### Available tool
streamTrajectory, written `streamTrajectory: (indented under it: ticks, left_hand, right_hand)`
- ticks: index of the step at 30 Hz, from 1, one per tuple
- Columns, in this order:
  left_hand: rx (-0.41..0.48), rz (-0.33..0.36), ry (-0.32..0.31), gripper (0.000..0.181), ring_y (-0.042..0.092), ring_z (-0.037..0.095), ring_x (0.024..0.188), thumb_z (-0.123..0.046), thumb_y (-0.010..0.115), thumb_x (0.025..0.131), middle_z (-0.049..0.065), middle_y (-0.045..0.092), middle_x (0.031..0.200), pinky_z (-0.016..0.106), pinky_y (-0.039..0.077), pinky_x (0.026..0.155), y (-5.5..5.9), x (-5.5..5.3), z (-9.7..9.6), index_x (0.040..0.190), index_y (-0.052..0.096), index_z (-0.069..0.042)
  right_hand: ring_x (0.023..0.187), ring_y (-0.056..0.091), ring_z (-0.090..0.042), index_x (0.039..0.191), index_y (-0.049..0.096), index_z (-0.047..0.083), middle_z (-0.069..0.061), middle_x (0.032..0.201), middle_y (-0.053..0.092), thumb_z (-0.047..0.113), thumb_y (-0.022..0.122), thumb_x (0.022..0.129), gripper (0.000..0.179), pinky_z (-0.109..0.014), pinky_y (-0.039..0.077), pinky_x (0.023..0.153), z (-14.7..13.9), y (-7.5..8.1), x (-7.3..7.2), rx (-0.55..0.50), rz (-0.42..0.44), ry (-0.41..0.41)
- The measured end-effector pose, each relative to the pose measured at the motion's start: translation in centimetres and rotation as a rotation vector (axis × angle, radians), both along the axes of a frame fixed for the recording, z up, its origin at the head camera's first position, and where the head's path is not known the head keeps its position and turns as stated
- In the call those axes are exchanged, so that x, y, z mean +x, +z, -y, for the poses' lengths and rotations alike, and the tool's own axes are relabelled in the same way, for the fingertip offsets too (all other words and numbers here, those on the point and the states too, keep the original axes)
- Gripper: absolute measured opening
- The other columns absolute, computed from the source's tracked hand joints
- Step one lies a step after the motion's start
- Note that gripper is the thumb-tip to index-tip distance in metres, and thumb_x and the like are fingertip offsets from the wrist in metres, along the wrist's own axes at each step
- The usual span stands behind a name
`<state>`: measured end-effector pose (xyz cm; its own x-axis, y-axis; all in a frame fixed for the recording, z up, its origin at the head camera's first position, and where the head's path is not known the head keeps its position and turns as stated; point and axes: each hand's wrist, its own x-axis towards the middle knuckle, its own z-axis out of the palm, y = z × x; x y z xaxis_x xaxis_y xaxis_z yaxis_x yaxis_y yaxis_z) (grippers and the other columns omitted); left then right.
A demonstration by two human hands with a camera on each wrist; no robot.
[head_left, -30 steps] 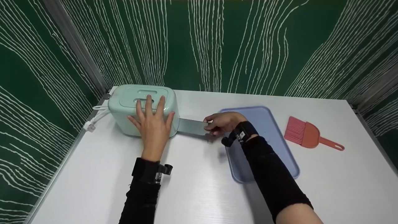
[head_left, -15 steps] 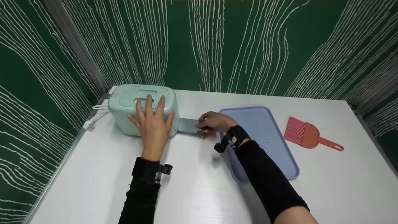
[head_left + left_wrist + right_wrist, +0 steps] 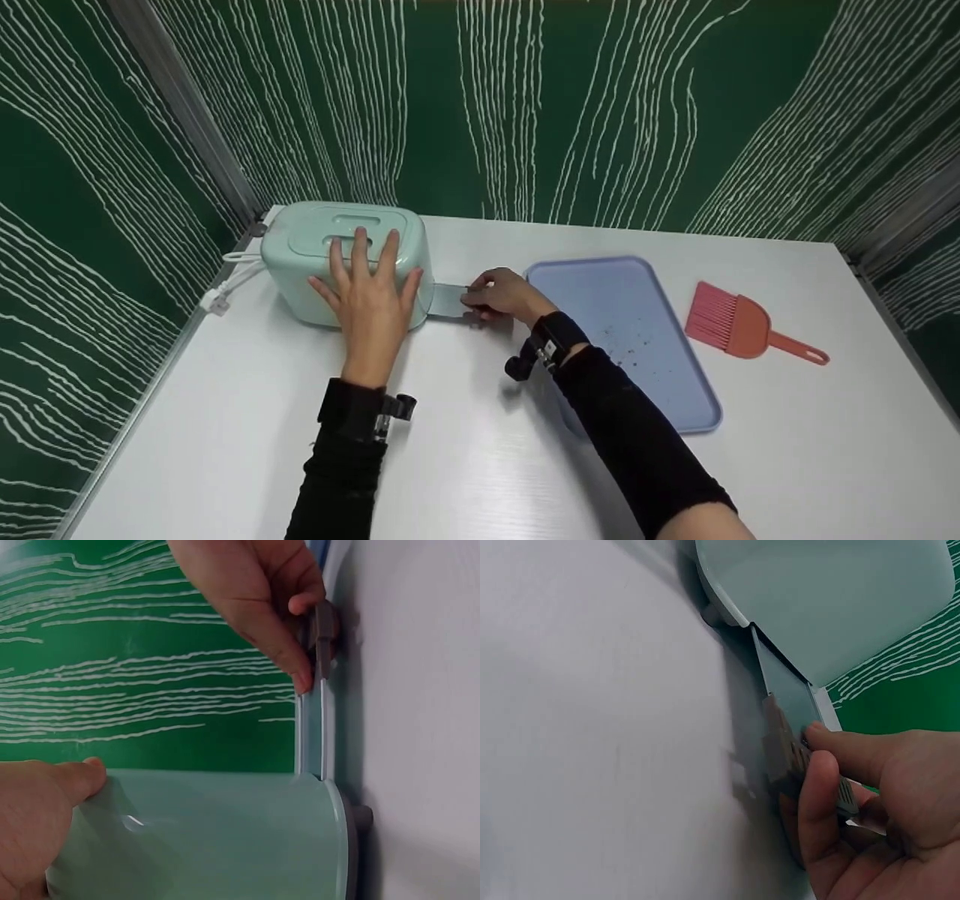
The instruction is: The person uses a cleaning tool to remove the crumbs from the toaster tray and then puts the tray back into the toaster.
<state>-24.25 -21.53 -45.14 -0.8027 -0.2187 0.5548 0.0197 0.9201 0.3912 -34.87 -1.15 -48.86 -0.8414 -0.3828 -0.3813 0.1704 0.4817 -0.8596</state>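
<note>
A mint-green toaster (image 3: pixel 307 281) with two slots on top stands at the table's back left. My left hand (image 3: pixel 371 307) rests on its near side and top edge, fingers spread and straight. From the toaster's right end a flat metal crumb tray (image 3: pixel 448 300) sticks partly out. My right hand (image 3: pixel 504 294) pinches the tray's outer end between thumb and fingers. In the right wrist view, the crumb tray (image 3: pixel 784 682) runs into a gap low in the toaster (image 3: pixel 825 600), and its grey end piece (image 3: pixel 784 757) lies in my fingers.
Right of the toaster lies a blue tray (image 3: pixel 600 292) with dark crumbs on it, partly under my right forearm. Farther right is a red brush-and-dustpan set (image 3: pixel 750 326). A white cord and plug (image 3: pixel 217 302) lie at the table's left edge. Green walls stand behind.
My right hand has moved left with the crumb tray, which now sticks less far out of the toaster. More crumbs show on the blue tray. The left hand has stayed in place.
</note>
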Motion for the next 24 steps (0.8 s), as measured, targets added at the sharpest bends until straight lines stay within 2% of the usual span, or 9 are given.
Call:
streamTrajectory:
  ticks: [3, 8, 14, 18, 21, 24]
  left_hand:
    - [0.000, 0.000, 0.000, 0.059, 0.023, 0.050, 0.161, -0.042, 0.072, 0.102, 0.021, 0.040, 0.170, 0.092, 0.008, 0.114, 0.0, 0.0, 0.0, 0.156, 0.057, -0.023]
    - [0.004, 0.022, -0.003, 0.059, 0.022, 0.050, 0.162, -0.042, 0.071, 0.103, 0.021, 0.039, 0.170, 0.093, 0.008, 0.114, 0.1, -0.2, 0.0, 0.157, 0.057, -0.022]
    - [-0.005, 0.031, 0.008, 0.059, 0.021, 0.049, 0.163, -0.044, 0.070, 0.104, 0.020, 0.039, 0.171, 0.092, 0.009, 0.115, 0.1, -0.1, 0.0, 0.158, 0.056, -0.024]
    - [-0.006, 0.034, 0.012, 0.060, 0.021, 0.048, 0.163, -0.045, 0.070, 0.103, 0.019, 0.039, 0.171, 0.092, 0.009, 0.115, 0.1, -0.1, 0.0, 0.157, 0.056, -0.025]
    - [-0.002, 0.044, 0.012, 0.060, 0.021, 0.048, 0.163, -0.046, 0.069, 0.103, 0.019, 0.038, 0.172, 0.092, 0.008, 0.115, 0.1, -0.1, 0.0, 0.158, 0.055, -0.025]
    - [-0.001, 0.049, 0.013, 0.061, 0.020, 0.048, 0.163, -0.047, 0.069, 0.103, 0.019, 0.037, 0.172, 0.091, 0.008, 0.115, 0.2, -0.1, 0.0, 0.158, 0.055, -0.026]
  right_hand:
    - [0.064, 0.064, -0.004, 0.125, 0.069, 0.005, 0.001, 0.088, 0.074, 0.025, 0.076, 0.101, 0.033, -0.019, 0.052, 0.068, 0.2, 0.0, 0.1, -0.013, -0.005, -0.016]
    - [0.067, 0.067, -0.004, 0.131, 0.064, 0.001, -0.001, 0.098, 0.079, 0.024, 0.074, 0.103, 0.038, -0.018, 0.054, 0.069, 0.6, -0.3, 0.2, -0.092, 0.053, -0.059]
    - [0.074, 0.070, -0.005, 0.131, 0.067, -0.005, -0.004, 0.101, 0.075, 0.015, 0.072, 0.103, 0.034, -0.017, 0.056, 0.069, 0.9, -0.7, 0.0, -0.205, 0.107, -0.071]
    - [0.079, 0.070, -0.007, 0.134, 0.066, -0.009, -0.009, 0.108, 0.069, 0.005, 0.069, 0.103, 0.034, -0.016, 0.058, 0.072, 0.9, -1.1, 0.0, -0.273, 0.132, -0.065]
    - [0.082, 0.069, -0.007, 0.131, 0.067, -0.009, -0.009, 0.111, 0.067, 0.003, 0.069, 0.102, 0.032, -0.015, 0.058, 0.072, 1.0, -1.3, 0.1, -0.283, 0.135, -0.079]
    - [0.081, 0.069, -0.007, 0.122, 0.069, -0.006, -0.007, 0.105, 0.069, 0.006, 0.072, 0.101, 0.024, -0.016, 0.057, 0.070, 1.2, -1.5, 0.1, -0.271, 0.133, -0.101]
